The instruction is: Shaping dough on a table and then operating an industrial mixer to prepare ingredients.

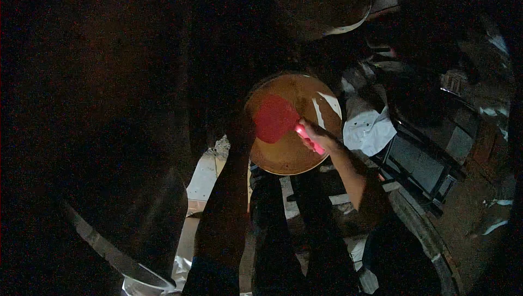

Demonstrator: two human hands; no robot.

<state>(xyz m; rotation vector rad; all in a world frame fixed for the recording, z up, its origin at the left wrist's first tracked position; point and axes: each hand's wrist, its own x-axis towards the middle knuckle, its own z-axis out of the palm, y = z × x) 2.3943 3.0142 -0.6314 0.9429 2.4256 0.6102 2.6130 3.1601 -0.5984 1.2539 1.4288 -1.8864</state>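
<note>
A round, shallow brown pan (283, 160) with a thin pale rim fills the middle of the view. Over it lies a tool with a broad, flat red head (275, 116) and a bright pink handle (318, 148). My right hand (315, 137) is wrapped round that handle, reaching in from the right side of the pan. Whether the red head touches the pan's surface I cannot tell. My left hand (241, 124) is at the pan's left edge, deep in shadow. Its fingers do not show clearly. White glare marks the pan's right side.
Right of the pan lies a crumpled white bag or cloth (370, 131). Farther right is a dark-framed, flat panel (417, 162). A large rounded object (327, 7) stands beyond the pan. A clear curved rim (150, 281) shows at lower left. Most of the surroundings are dark.
</note>
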